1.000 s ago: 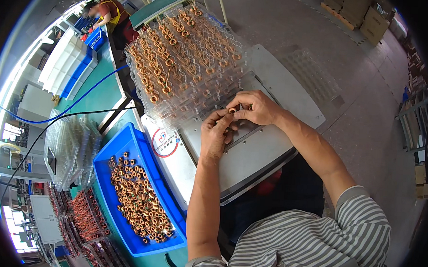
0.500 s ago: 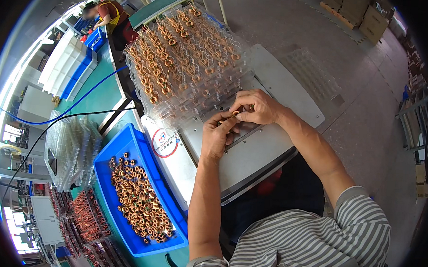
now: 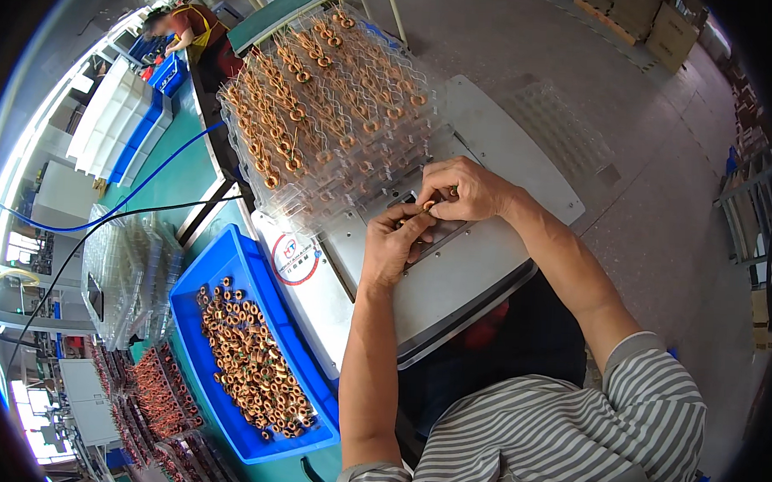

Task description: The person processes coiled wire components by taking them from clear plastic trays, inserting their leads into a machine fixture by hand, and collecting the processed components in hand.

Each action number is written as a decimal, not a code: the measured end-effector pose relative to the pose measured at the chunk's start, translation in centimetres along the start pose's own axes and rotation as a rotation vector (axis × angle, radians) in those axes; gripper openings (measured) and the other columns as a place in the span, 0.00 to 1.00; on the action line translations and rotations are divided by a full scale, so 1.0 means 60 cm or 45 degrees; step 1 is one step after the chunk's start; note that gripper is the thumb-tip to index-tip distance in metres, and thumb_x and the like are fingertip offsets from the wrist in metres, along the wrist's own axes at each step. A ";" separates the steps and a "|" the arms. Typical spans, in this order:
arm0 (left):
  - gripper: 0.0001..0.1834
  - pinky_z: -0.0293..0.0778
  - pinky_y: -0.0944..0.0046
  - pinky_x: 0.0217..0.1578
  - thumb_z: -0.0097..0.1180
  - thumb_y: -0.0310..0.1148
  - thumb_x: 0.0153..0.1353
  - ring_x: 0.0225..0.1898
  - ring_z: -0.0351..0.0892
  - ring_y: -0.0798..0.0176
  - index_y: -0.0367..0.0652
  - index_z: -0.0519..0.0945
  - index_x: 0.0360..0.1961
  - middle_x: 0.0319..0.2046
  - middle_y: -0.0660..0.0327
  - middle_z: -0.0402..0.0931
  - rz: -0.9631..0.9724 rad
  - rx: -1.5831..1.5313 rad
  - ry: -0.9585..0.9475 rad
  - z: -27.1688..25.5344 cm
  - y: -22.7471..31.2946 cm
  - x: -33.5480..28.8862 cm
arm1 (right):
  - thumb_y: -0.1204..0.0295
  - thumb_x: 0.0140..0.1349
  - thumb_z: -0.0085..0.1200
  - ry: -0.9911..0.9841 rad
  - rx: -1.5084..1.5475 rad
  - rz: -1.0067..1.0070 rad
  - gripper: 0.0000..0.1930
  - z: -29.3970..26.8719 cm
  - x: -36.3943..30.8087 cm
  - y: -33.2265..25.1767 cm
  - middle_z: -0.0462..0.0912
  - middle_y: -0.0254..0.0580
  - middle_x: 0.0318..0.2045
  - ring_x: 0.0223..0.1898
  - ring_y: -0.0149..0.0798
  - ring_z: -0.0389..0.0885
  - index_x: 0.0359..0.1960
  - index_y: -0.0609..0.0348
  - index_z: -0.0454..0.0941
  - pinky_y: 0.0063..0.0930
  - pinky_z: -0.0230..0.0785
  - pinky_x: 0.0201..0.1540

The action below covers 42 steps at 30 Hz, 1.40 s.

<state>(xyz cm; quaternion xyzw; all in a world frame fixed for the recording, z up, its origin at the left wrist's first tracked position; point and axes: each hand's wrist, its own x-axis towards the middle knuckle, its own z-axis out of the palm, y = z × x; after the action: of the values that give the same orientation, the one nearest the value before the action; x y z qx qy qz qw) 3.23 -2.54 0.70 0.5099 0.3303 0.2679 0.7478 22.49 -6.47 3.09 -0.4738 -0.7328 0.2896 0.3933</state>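
Note:
My two hands meet over the grey metal machine top (image 3: 453,287), close to its slot. Between the fingertips sits a small copper-wound ring coil (image 3: 428,206). My left hand (image 3: 392,246) is closed, thumb and fingers pinching at the coil's near side; a bit more copper shows among its fingers. From the other side my right hand (image 3: 464,193) pinches the same coil, its other fingers curled. Just beyond the hands stand stacked clear plastic trays (image 3: 346,175), the top one filled with rows of copper coils (image 3: 297,112) whose wire leads stick up.
At my left, a blue bin (image 3: 239,243) holds a heap of copper coils (image 3: 256,356). Clear empty-looking trays (image 3: 131,269) and racks of red-wired parts (image 3: 164,386) lie farther left. Blue and black cables cross the green bench (image 3: 183,150). A co-worker (image 3: 201,30) bends at the far left.
The view has shifted slightly, so the trays sit a little farther left. Both hands stay together at the coil, with only small finger movement.

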 end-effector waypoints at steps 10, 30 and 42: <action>0.07 0.58 0.76 0.14 0.58 0.28 0.59 0.18 0.69 0.74 0.35 0.81 0.35 0.24 0.59 0.78 -0.026 0.018 -0.031 -0.002 0.000 0.001 | 0.77 0.46 0.58 0.005 0.011 -0.017 0.06 -0.004 -0.001 -0.002 0.77 0.37 0.25 0.25 0.31 0.74 0.28 0.62 0.82 0.26 0.66 0.27; 0.11 0.61 0.75 0.13 0.46 0.34 0.67 0.25 0.77 0.68 0.40 0.75 0.43 0.31 0.60 0.78 -0.056 -0.666 0.061 -0.051 0.023 -0.013 | 0.74 0.58 0.55 0.427 -0.162 0.070 0.13 0.056 0.036 -0.095 0.74 0.37 0.33 0.30 0.30 0.75 0.46 0.60 0.78 0.27 0.70 0.34; 0.12 0.60 0.78 0.07 0.46 0.36 0.66 0.21 0.75 0.67 0.37 0.75 0.38 0.29 0.55 0.78 -0.144 -1.160 -0.232 -0.100 0.030 -0.029 | 0.65 0.58 0.62 0.520 -0.448 -0.095 0.13 0.107 0.198 -0.199 0.82 0.45 0.30 0.28 0.44 0.81 0.36 0.64 0.81 0.34 0.72 0.32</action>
<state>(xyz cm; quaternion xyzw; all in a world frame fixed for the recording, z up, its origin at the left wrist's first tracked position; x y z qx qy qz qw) -2.62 0.30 1.20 0.1320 0.1393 0.2986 0.9349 8.61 -0.42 12.85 -0.5561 -0.6943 0.0414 0.4550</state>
